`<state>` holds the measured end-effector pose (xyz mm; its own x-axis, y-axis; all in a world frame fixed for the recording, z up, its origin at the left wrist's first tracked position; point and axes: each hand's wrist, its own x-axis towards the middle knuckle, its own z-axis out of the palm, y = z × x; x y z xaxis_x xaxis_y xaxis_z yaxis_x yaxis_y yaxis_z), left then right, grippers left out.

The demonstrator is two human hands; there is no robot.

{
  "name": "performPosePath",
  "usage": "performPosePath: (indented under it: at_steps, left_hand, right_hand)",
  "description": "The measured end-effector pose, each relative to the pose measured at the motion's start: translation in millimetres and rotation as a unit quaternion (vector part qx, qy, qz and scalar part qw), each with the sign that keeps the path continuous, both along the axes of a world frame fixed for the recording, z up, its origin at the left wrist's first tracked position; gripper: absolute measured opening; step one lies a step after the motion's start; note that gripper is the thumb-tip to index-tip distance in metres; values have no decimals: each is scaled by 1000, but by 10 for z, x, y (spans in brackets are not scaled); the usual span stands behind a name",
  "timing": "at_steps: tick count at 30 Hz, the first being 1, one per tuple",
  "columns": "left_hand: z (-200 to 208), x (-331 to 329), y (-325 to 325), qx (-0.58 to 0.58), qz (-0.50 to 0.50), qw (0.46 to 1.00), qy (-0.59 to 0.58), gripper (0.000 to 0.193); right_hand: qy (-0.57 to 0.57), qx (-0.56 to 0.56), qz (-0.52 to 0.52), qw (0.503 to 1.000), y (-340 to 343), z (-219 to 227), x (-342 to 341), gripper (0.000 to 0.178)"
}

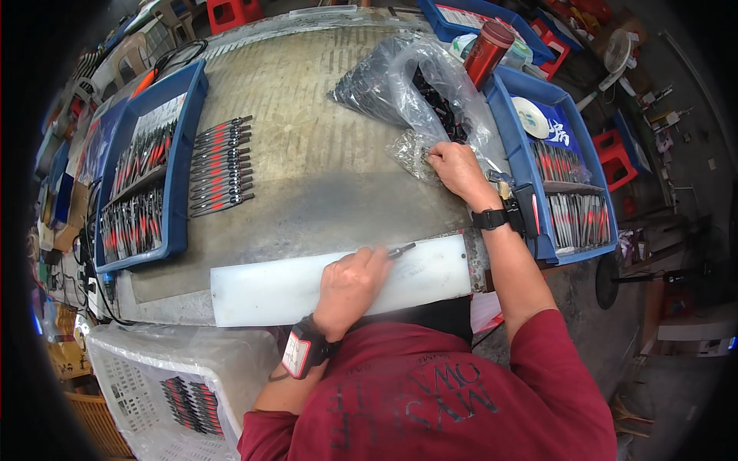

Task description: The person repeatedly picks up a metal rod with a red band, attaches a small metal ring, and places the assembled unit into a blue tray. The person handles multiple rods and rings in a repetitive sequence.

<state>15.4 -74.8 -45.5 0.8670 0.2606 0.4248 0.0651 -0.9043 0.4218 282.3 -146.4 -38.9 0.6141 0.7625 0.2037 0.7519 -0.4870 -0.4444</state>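
Observation:
My left hand (pixel 356 283) is closed over a white board (pixel 254 293) at the near edge of the table. A slim dark rod-like piece (pixel 402 250) sticks out of its fingers toward the right; its other end is hidden in the hand. My right hand (pixel 459 170) reaches forward, its fingers pinched at a small clear bag (pixel 413 155) of tiny shiny parts. What those fingertips hold, if anything, is too small to make out. Just beyond lies a large clear plastic bag (pixel 373 81) with dark pieces inside its open mouth.
Slim black-and-red tools (pixel 221 165) lie in a row at the left. Blue trays (pixel 181 184) (pixel 500 84) with more of them flank the table. A red flask (pixel 488 54) stands at the far right. A white crate (pixel 131 369) sits below the left edge.

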Motion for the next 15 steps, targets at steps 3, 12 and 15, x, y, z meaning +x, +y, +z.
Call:
performPosePath:
  at_steps: [3,12,15]
  left_hand:
    - [-5,3,9,-4,-5,1000,-9,14]
    - [-29,0,6,-1,1,1000,-9,20]
    - [-22,0,10,2,-8,1000,-13,13]
  right_hand:
    - [-45,-58,7,997,66,-28,34,18]
    - [-69,-136,-25,988,182,2,-19,20]
    - [-56,-99,2,994,141,6,17,19]
